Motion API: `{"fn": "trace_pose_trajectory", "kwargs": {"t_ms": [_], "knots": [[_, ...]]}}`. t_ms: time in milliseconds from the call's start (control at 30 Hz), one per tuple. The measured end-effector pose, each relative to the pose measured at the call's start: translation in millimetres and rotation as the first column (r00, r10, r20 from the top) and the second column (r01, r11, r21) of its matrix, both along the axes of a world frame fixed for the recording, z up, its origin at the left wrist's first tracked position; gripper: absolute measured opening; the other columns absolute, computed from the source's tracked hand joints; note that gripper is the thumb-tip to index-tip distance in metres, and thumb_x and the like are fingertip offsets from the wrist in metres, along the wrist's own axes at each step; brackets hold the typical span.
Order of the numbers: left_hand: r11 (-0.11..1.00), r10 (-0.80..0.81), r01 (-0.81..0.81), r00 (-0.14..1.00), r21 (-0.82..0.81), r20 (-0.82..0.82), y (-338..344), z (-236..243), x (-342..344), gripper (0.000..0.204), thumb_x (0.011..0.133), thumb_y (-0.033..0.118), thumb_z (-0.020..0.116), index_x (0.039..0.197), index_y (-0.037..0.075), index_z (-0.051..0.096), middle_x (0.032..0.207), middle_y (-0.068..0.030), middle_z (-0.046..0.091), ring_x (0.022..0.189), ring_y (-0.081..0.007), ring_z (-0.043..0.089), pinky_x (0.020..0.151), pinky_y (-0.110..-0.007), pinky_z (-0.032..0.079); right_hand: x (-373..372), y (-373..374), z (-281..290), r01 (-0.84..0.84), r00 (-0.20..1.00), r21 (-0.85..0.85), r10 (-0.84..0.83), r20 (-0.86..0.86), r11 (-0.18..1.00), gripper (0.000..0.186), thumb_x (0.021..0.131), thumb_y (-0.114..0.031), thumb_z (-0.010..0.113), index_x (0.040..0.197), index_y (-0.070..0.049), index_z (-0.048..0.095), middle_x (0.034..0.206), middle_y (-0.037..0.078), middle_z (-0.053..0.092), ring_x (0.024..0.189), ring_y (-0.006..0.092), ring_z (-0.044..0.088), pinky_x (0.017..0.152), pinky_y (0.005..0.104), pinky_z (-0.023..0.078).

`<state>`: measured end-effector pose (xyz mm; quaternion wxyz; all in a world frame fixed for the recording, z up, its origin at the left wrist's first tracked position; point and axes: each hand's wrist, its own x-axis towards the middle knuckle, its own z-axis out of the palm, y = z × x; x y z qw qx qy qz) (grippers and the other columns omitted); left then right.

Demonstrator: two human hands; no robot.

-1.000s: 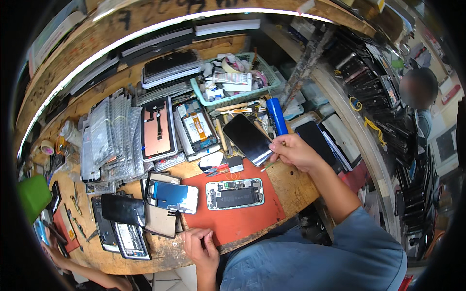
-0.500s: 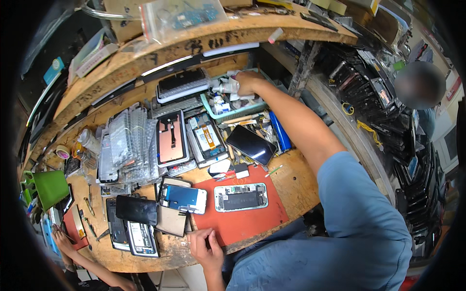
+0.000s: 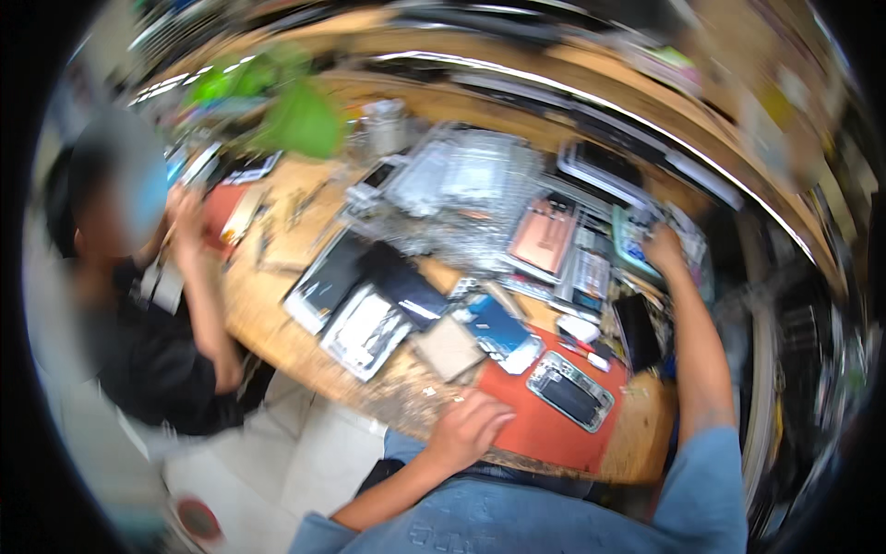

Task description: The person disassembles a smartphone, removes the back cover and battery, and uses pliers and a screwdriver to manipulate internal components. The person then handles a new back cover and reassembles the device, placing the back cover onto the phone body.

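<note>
My right hand (image 3: 663,247) reaches far into a pale teal basket (image 3: 616,224) of small items at the back right; its fingers are blurred, and what they touch is hidden. At the bench's front edge my left hand (image 3: 469,429) rests beside the red mat (image 3: 521,434), fingers loosely stretched, nothing seen in it. An opened phone (image 3: 570,391) with its dark battery and board exposed lies on the mat. Left of it, a phone part with a blue face (image 3: 503,332) overlaps the mat's corner, near a beige flat piece (image 3: 448,349).
Dark and opened phones or tablets (image 3: 366,330) lie left on the wooden bench. Bubble-wrapped parts (image 3: 471,180) are piled behind, beside a copper-coloured panel (image 3: 542,235). A dark phone (image 3: 639,332) lies below the basket. Another person (image 3: 148,305) works at the left end.
The view has swung left and blurred, bringing the other person into sight. My right hand remains at the basket; my left hand stays by the mat, its fingers now stretched further.
</note>
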<state>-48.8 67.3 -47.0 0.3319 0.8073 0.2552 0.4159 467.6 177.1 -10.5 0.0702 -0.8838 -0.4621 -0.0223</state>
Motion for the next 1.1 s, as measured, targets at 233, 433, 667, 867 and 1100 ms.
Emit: {"fn": "trace_pose_trajectory", "kwargs": {"t_ms": [233,433,667,867,1100], "knots": [[0.999,0.028,-0.029,0.998,0.027,0.057,-3.5,-7.9,-6.6,0.011,0.095,0.015,0.078,0.102,0.007,0.072,0.092,-0.0079,0.066,0.087,-0.0295,0.067,0.075,-0.039,0.055,53.8,16.5,25.0,-0.038,0.923,0.193,0.108,-0.370,0.980,0.017,0.087,-0.010,0.068,0.090,0.005,0.075,0.081,0.020,0.075,0.078,0.0306,0.074,0.076,0.0422,0.055],[0.998,-0.054,0.051,0.995,0.040,0.085,2.4,-6.9,-4.3,0.012,0.096,0.015,0.077,0.101,0.007,0.070,0.091,-0.0080,0.066,0.087,-0.0304,0.066,0.077,-0.040,0.054,43.0,-16.9,56.7,-0.170,0.902,0.304,0.272,-0.334,0.937,0.018,0.093,-0.007,0.065,0.104,0.001,0.075,0.082,0.014,0.075,0.078,0.0232,0.072,0.076,0.0390,0.054],[0.998,-0.027,0.030,0.998,-0.051,0.061,-1.3,-6.7,-11.3,0.013,0.097,0.016,0.076,0.103,0.007,0.070,0.088,-0.0090,0.066,0.083,-0.0316,0.066,0.076,-0.042,0.055,-51.5,-38.9,98.0,-0.310,0.880,0.076,0.256,0.400,0.948,0.020,0.093,-0.018,0.071,0.107,-0.006,0.081,0.092,0.024,0.077,0.092,0.0463,0.074,0.085,0.0564,0.058],[0.996,-0.030,0.033,0.999,-0.079,0.038,-4.1,-8.0,-3.8,0.013,0.094,0.013,0.078,0.103,0.007,0.072,0.094,-0.0100,0.069,0.087,-0.0306,0.068,0.074,-0.042,0.054,-57.5,-45.8,119.8,-0.147,0.899,-0.149,0.195,0.393,0.978,0.027,0.094,-0.031,0.070,0.100,-0.006,0.078,0.094,0.025,0.077,0.093,0.0457,0.076,0.086,0.0567,0.060],[0.998,0.031,-0.031,1.000,-0.055,-0.003,0.7,-8.4,-6.0,0.009,0.095,0.007,0.076,0.097,0.004,0.068,0.092,-0.0135,0.071,0.084,-0.0360,0.067,0.074,-0.046,0.053,-59.0,-33.6,122.8,-0.047,0.997,0.195,0.034,0.069,0.980,0.035,0.096,-0.036,0.067,0.111,-0.006,0.078,0.110,0.027,0.077,0.108,0.0470,0.073,0.095,0.0549,0.057]]}}
